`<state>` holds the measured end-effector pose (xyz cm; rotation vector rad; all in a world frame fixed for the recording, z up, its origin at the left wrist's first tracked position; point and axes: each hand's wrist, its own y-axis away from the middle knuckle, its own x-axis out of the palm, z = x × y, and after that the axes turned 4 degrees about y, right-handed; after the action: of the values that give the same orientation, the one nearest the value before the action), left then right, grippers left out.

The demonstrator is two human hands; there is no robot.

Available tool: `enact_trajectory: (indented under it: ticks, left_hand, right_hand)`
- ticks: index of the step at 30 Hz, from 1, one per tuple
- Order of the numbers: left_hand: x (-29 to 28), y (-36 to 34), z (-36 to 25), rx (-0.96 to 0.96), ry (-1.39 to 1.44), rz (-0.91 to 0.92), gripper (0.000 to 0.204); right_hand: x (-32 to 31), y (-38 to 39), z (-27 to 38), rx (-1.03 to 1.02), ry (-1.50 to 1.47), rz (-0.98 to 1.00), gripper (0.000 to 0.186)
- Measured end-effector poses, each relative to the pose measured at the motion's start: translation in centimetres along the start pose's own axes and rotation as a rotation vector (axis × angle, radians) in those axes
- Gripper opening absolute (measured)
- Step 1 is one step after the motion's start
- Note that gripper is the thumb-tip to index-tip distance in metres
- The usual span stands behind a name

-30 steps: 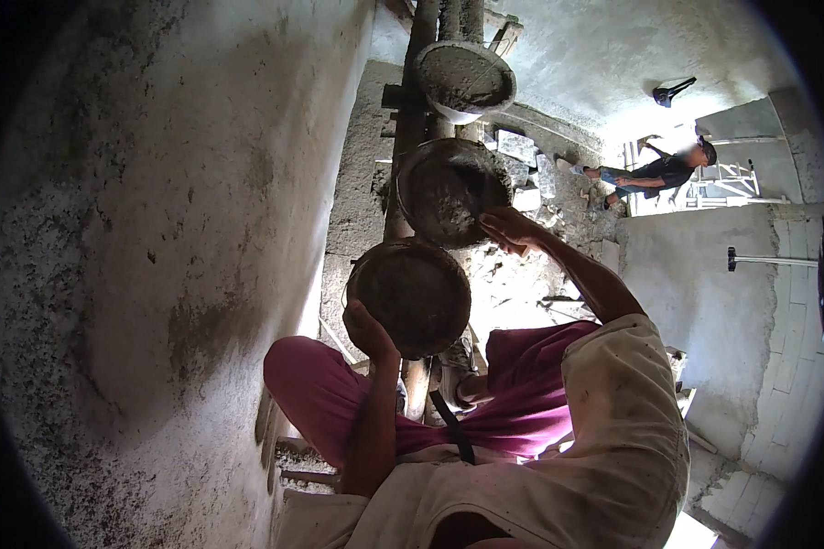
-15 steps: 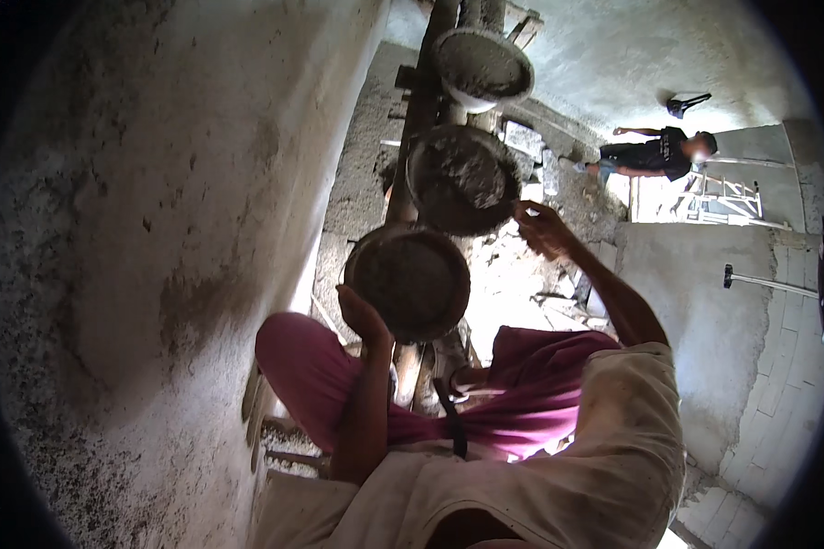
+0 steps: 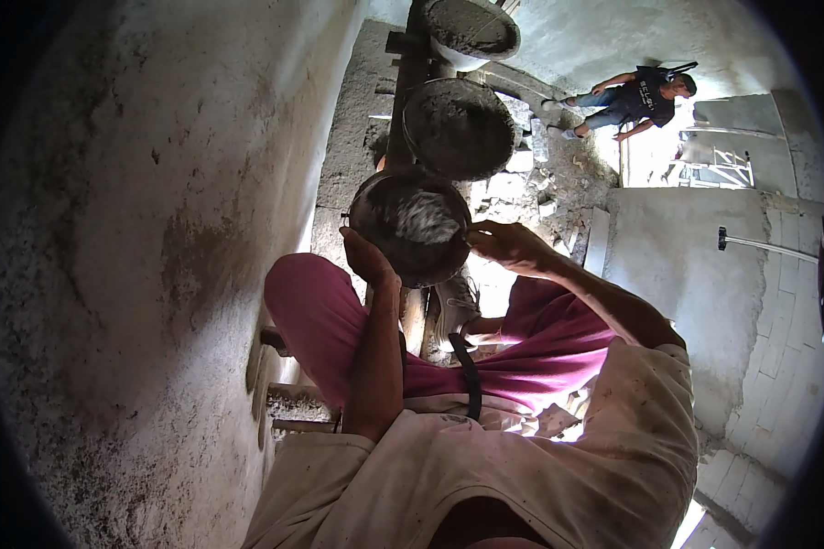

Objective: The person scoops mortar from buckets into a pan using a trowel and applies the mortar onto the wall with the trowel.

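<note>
In the head view, my left hand [image 3: 367, 257] grips the left side of a dark, round mortar bucket [image 3: 389, 252]. My right hand [image 3: 511, 245] is closed at its right rim; what its fingers hold is hidden. Blurred grey material lies inside this bucket. Just beyond it stands a second dark bucket [image 3: 458, 128] with mortar in it. A paler bucket [image 3: 471, 57] of grey mortar sits farther along. The buckets rest along dark wooden beams [image 3: 398, 110] in front of my bent legs and shoe.
A plastered wall [image 3: 137, 229] rises close on my left. Below are rubble and broken blocks [image 3: 522, 160]. A person [image 3: 645, 96] in a dark shirt stands at upper right by an opening with a white wooden frame [image 3: 714, 165]. A long-handled tool [image 3: 769, 242] shows at right.
My right hand has moved from the middle bucket down to the near one. Pale, blurred material now shows in the near bucket. The other person has shifted position.
</note>
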<state>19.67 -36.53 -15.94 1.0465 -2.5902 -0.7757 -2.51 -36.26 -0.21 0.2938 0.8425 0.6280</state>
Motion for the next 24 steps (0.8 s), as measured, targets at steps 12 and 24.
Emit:
enact_trajectory:
  ticks: [12,24]
  left_hand:
    - [-0.5,-0.2,-0.3,0.047,-0.079,-0.034,0.066]
    - [-0.7,-0.8,0.2,-0.074,0.049,0.07,0.069]
  right_hand:
    - [2.1,-3.4,-1.9,0.093,0.837,0.039,0.039]
    - [7.9,-5.2,2.3,0.676,-1.134,0.206,0.029]
